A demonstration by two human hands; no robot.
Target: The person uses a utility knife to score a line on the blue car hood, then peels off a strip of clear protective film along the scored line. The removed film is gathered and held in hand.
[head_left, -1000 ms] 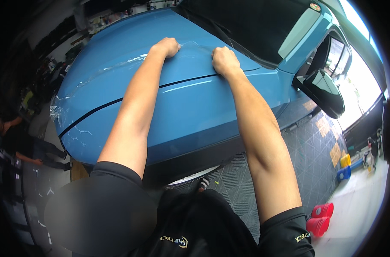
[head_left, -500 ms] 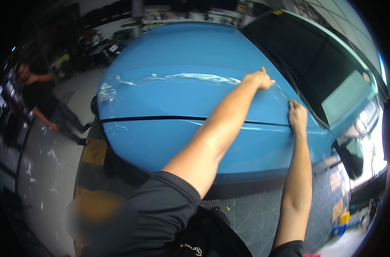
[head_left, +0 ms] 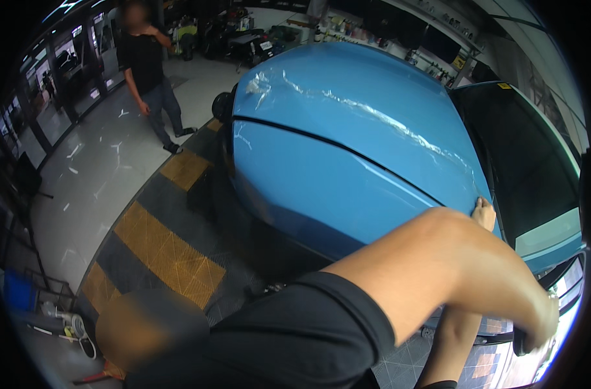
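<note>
A sheet of wrinkled clear film (head_left: pixel 406 126) lies over the blue car hood (head_left: pixel 347 78), with a shiny crease running from the front edge to the windshield corner. At that rear corner my right hand (head_left: pixel 483 214) is closed, pinching the film's edge. My left arm crosses over my right and hides part of it. Beyond the fender, low by the side mirror (head_left: pixel 521 340), is my left hand (head_left: pixel 543 321). It is smeared by motion, and its fingers cannot be made out.
A person in dark clothes (head_left: pixel 146 71) stands past the car's front left. The dark windshield (head_left: pixel 529 149) rises on the right. Shelves with bottles (head_left: pixel 360 32) line the back. Grey and orange floor tiles (head_left: pixel 169 246) surround the car, and a blurred round shape sits lower left.
My left hand has left the film and swung right and down past the fender. My right hand stays at the rear corner of the hood. The view has turned, shifting the car rightward.
</note>
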